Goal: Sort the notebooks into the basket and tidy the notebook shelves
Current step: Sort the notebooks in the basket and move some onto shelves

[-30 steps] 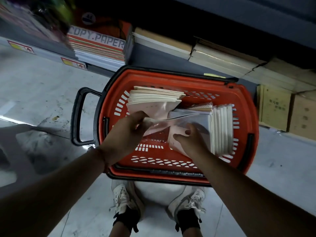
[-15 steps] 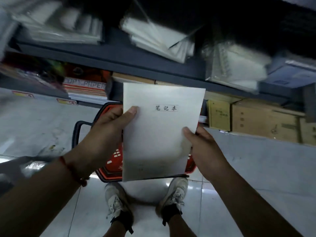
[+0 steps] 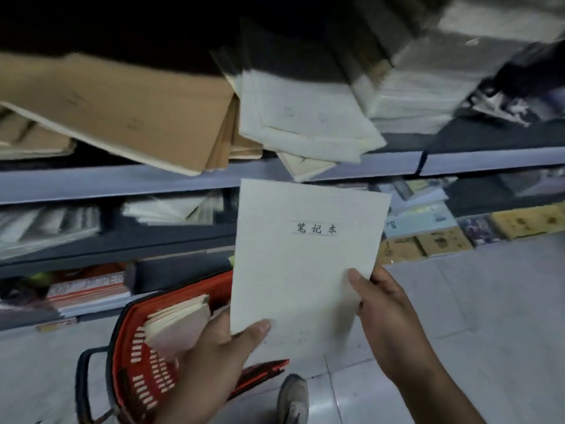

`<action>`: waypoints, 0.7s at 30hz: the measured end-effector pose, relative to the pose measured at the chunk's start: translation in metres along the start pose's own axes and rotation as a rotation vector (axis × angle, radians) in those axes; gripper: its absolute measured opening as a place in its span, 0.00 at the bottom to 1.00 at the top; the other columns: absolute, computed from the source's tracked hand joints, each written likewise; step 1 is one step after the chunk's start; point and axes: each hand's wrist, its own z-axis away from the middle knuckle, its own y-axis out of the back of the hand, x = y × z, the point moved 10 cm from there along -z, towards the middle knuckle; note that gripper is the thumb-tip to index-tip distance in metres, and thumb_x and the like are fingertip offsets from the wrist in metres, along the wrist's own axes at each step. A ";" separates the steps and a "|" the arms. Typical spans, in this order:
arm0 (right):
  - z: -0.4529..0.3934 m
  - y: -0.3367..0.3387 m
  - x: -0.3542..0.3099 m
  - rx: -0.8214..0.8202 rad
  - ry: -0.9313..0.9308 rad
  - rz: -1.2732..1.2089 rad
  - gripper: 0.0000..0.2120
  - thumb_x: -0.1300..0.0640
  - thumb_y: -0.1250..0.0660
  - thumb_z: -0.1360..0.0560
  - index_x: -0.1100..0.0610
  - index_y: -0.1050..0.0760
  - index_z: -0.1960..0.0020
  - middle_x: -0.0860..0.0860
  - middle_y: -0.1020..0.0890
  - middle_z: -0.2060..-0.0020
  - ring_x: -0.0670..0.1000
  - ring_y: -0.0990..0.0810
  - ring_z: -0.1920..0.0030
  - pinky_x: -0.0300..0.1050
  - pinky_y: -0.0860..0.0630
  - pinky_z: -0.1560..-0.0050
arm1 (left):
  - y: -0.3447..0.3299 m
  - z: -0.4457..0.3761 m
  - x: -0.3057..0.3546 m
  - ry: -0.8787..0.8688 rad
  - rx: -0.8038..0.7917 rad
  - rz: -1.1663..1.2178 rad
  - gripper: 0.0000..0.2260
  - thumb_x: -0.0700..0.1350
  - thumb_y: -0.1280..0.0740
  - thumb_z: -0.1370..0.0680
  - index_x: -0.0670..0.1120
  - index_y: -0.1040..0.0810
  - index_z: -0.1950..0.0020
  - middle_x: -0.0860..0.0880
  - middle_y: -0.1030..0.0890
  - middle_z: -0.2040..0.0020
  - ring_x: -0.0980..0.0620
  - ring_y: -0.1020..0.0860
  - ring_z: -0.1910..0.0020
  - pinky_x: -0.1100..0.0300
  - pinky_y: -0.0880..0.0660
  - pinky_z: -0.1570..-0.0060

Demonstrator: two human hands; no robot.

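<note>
Red basket point(image 3: 134, 356) is sitting low left, notebooks inside. Left hand point(image 3: 214, 359) is pinching the pale notebook point(image 3: 305, 264) at its bottom corner; right hand point(image 3: 388, 316) is gripping its right edge. Best squaring it before shelving onto the untidy stacks point(image 3: 305, 123).

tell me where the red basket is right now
In the head view the red basket sits on the floor at lower left, below the shelves, partly hidden behind the left hand and the held notebook.

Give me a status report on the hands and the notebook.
Both hands, left and right, hold the notebook upright, above the basket. Shelf ahead: messy stacks overhanging. Nothing blocking.
</note>
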 end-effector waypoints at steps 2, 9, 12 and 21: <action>0.008 0.013 -0.010 0.008 0.008 -0.016 0.14 0.61 0.38 0.21 0.52 0.20 0.40 0.49 0.15 0.44 0.50 0.18 0.42 0.51 0.26 0.40 | -0.013 0.000 0.020 -0.047 0.024 0.007 0.07 0.47 0.25 0.25 0.55 0.17 0.48 0.62 0.14 0.53 0.64 0.18 0.52 0.67 0.27 0.54; 0.009 0.019 -0.048 -0.012 0.154 0.125 0.21 0.68 0.36 0.23 0.45 0.22 0.39 0.45 0.16 0.45 0.46 0.18 0.43 0.41 0.24 0.49 | -0.031 -0.012 0.094 -0.210 -0.033 0.126 0.12 0.52 0.23 0.29 0.52 0.15 0.47 0.54 0.13 0.50 0.56 0.16 0.49 0.54 0.22 0.45; -0.006 -0.003 -0.089 -0.079 0.269 0.251 0.25 0.67 0.37 0.21 0.42 0.28 0.33 0.41 0.18 0.42 0.41 0.19 0.43 0.38 0.22 0.49 | -0.022 -0.024 0.120 -0.231 -0.048 0.203 0.19 0.56 0.23 0.33 0.57 0.18 0.43 0.52 0.14 0.45 0.50 0.16 0.46 0.44 0.23 0.44; -0.103 -0.036 -0.189 0.058 0.292 0.311 0.20 0.62 0.33 0.21 0.48 0.27 0.32 0.47 0.22 0.45 0.40 0.19 0.61 0.33 0.23 0.64 | 0.015 -0.060 0.230 -0.358 0.091 -0.023 0.12 0.43 0.30 0.22 0.50 0.26 0.39 0.48 0.16 0.59 0.56 0.27 0.76 0.64 0.36 0.81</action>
